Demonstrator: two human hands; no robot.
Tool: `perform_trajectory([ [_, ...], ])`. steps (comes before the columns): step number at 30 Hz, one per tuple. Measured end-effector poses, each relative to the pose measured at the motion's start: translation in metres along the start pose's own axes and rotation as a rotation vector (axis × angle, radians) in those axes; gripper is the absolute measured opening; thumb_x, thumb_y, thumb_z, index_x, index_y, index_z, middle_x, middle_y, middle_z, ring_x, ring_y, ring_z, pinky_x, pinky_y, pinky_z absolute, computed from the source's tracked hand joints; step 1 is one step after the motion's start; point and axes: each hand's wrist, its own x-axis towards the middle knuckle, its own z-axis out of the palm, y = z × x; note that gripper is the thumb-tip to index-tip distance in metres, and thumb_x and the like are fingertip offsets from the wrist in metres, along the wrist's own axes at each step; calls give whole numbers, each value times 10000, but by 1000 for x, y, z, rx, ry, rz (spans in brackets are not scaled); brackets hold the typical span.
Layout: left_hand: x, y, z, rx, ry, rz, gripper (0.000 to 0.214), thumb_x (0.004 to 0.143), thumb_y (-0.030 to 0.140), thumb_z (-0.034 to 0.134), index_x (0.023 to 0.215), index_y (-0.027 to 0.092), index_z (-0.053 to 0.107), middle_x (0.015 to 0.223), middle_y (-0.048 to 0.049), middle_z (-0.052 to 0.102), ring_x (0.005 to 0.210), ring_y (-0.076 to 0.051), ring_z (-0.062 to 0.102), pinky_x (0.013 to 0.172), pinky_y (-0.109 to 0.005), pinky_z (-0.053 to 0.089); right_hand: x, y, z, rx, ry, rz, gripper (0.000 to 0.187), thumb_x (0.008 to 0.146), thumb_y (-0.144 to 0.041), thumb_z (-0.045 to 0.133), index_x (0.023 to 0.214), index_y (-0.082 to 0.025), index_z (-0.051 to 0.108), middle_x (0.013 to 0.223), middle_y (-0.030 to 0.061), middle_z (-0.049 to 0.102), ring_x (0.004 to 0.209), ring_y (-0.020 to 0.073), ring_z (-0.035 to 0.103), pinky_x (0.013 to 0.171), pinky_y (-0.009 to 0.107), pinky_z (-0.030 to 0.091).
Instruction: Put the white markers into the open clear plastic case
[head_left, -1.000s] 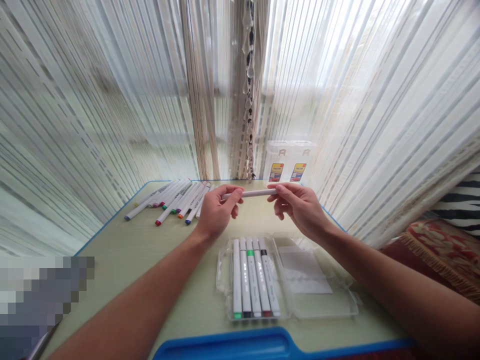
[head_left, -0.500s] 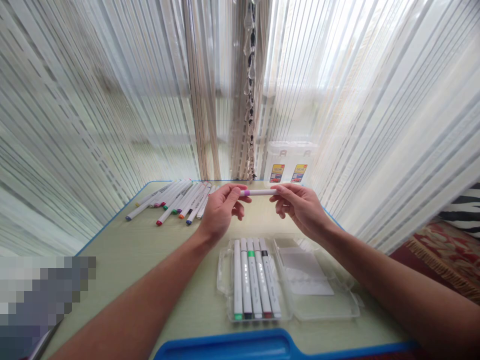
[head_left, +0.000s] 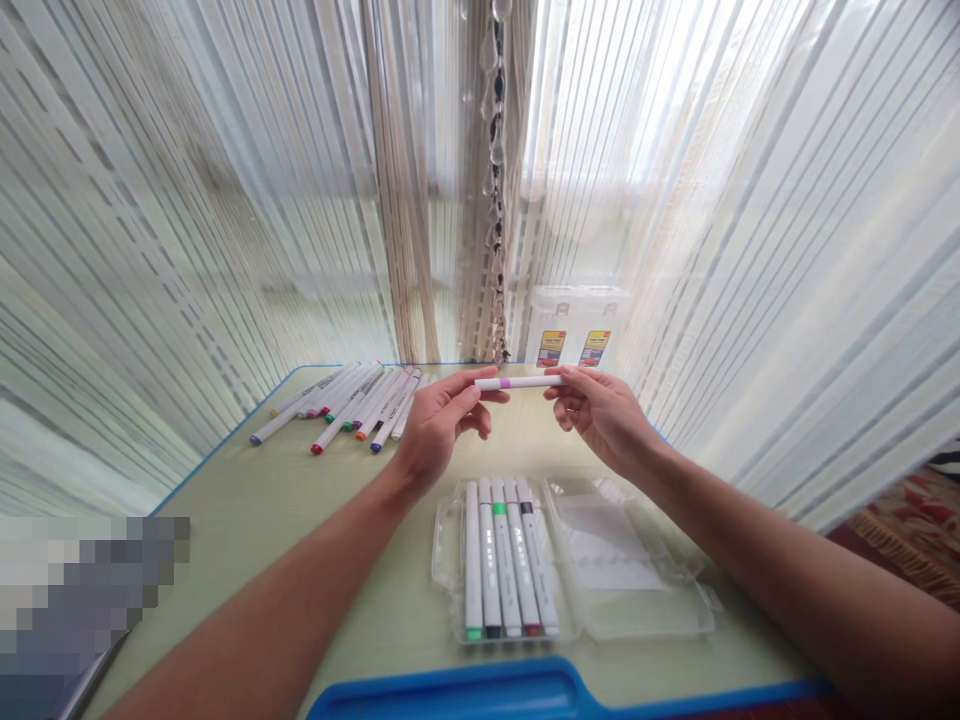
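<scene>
A white marker (head_left: 529, 382) with a purple band is held level between my two hands, above the far half of the table. My right hand (head_left: 600, 415) pinches its right end between thumb and fingers. At the other end, my left hand (head_left: 442, 420) has its thumb and index finger at the tip, the end of the marker showing between them. Below the hands lies an open clear plastic case (head_left: 442, 545). Its left half holds a row of white markers (head_left: 510, 570) with green, black, pale and red ends; a white sheet (head_left: 607, 540) shows in its right half.
Loose markers (head_left: 352, 400) with coloured ends lie in a pile at the table's back left. Another clear case (head_left: 574, 325) with two labels stands at the back edge. String curtains (head_left: 285, 180) surround the table (head_left: 262, 520). A blue tray edge (head_left: 450, 692) runs along the front.
The marker has shifted slightly in my fingers, so more of its left end shows beyond the purple band. My left thumb has eased lower. The case and loose markers lie as before.
</scene>
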Motion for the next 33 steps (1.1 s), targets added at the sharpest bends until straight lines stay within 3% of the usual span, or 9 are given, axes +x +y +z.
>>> perform_trajectory([
  [8,-2,-1,2,248,64,83,340,851,288,623,1078,51,708,833,-114,731,529,-101,560,518,-255,474,0,0,-1,-14,0,-4,225,803,-323,730,896,-119,723,677,48,671,479,93,560,411,203,419],
  [16,1,-2,0,99,83,6,301,815,310,682,971,59,742,774,-110,729,526,-100,560,496,-241,463,-2,-1,1,-49,-21,-39,249,799,-362,739,885,-128,734,674,48,682,470,99,571,404,211,427],
  [33,3,-7,-5,158,67,61,280,711,269,815,897,80,725,715,-58,707,491,-81,535,476,-226,440,-5,0,1,-80,-87,-80,239,816,-354,741,863,-120,733,678,52,692,459,97,582,394,205,431],
])
